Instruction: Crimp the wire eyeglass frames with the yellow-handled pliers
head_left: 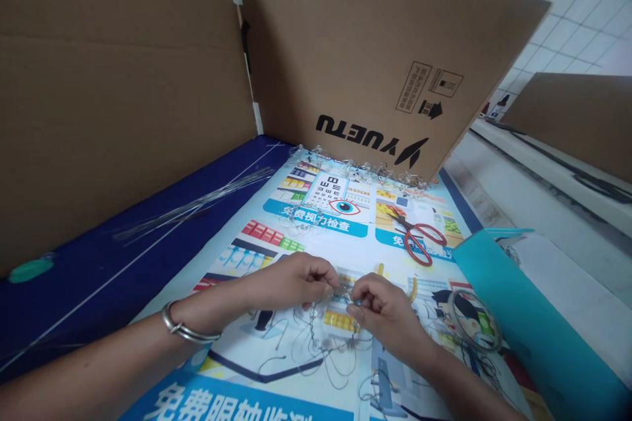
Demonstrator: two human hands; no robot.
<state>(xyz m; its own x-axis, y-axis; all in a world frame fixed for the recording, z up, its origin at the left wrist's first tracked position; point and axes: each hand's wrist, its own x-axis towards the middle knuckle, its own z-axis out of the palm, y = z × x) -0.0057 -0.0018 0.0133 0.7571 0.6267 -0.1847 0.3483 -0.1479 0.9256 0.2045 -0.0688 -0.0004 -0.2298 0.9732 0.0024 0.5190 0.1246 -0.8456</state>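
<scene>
My left hand (302, 281) is closed, thumb and fingertips pinching one side of a small strand of thin wire with clear beads (342, 292). From the other side my right hand (388, 316) pinches the same strand, its fingertips only a little apart from the left ones. Below the hands, a tangle of fine dark wire with clear beads (316, 339) spreads over the printed poster sheet (276, 342). Exactly how the wire runs between the fingers is too small to make out.
Scissors with red handles (419, 241) lie beyond my right hand. A wire coil (474, 321) rests beside a teal box (538, 322) on the right. Beaded wire pieces (365, 172) line the standing cardboard (355, 66). Thin clear rods (197, 204) lie left, near a green piece (30, 270).
</scene>
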